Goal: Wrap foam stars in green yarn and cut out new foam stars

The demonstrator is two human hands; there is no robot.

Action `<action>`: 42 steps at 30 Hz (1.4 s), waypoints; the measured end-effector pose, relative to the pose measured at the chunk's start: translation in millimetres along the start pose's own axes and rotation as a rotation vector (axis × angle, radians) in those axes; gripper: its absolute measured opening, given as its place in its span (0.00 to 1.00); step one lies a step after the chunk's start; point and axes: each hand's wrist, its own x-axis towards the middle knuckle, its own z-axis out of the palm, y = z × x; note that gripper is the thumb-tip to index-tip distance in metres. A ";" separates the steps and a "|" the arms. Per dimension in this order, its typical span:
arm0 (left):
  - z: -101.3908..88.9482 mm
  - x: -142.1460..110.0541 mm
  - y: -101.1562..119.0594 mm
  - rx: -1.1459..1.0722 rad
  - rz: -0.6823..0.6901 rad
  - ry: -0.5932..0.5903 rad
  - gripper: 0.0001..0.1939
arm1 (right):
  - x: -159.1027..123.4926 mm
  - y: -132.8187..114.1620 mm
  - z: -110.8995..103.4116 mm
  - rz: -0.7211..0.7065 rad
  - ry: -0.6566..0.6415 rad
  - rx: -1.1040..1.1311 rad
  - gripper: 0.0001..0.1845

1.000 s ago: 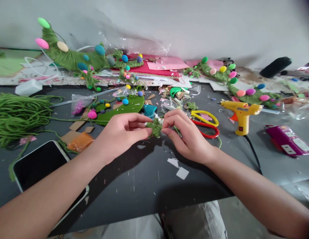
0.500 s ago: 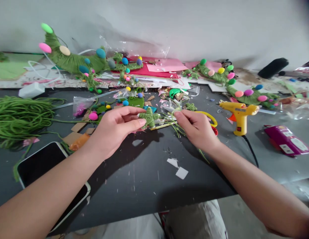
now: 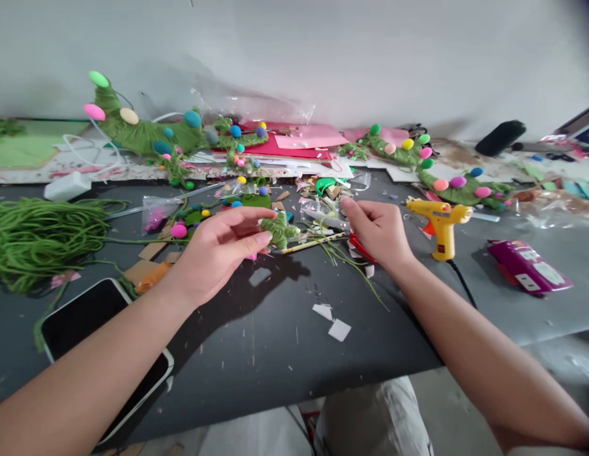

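Yarn star (image 3: 279, 229), ridged green wraps with pale tips, sits raised over the mid-table, pinched between thumb and forefinger of my left hand (image 3: 230, 250); those fingers are parted only by the star's width. My right hand (image 3: 379, 231) is curled in, thumb up against the index; can't tell if a strand is in it. Thin loose green strands (image 3: 348, 263) trail on the table just below it, across a slim yellow stick (image 3: 316, 242). Red scissor handle (image 3: 363, 247), smooth plastic, partly hidden by that hand. Well off to the left: soft tangled green yarn heap (image 3: 42, 240) and a flat, glossy dark-screened phone (image 3: 88, 313), partly under my forearm. On the right, hard yellow plastic glue gun (image 3: 439, 221) and a shiny purple packet (image 3: 529, 267) with white label patches; print too small to read. Surface: dark grey table (image 3: 256, 373), flecked with scraps, two white paper offcuts (image 3: 339, 329) nearest me. Behind: wrapped green crescent (image 3: 145, 136) with fuzzy pompoms, pink sheets (image 3: 311, 136), plain pale grey wall (image 3: 294, 50).
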 end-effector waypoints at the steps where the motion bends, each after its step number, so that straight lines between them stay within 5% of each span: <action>1: -0.6 -0.1 -0.3 0.018 0.005 -0.005 0.14 | -0.4 -0.3 0.7 -0.010 -0.001 -0.002 0.32; 4: -1.9 -0.1 -1.6 0.085 0.021 -0.022 0.14 | 0.8 1.1 2.3 -0.154 0.016 0.012 0.19; 6: -2.5 -0.1 -2.4 0.127 0.029 -0.030 0.15 | 1.7 2.5 2.4 -0.230 0.001 0.006 0.19; 9: -2.8 0.0 -2.4 0.178 0.034 -0.023 0.17 | 0.3 0.9 1.5 -0.278 -0.118 -0.024 0.09; 16: 3.3 -3.5 1.9 0.435 0.100 0.031 0.19 | -14.7 -19.6 7.1 -0.417 -0.379 0.079 0.10; 20: 6.6 -9.5 3.4 0.719 0.339 0.102 0.13 | -21.4 -23.8 13.6 -0.325 -0.451 0.131 0.39; 29: 0.2 -12.5 -0.3 0.936 0.604 -0.079 0.13 | -24.8 -27.9 21.1 -0.110 -0.445 0.388 0.16; 42: -2.7 -8.2 -3.6 1.134 0.484 -0.115 0.27 | -26.3 -26.8 24.4 -0.015 -0.459 0.498 0.11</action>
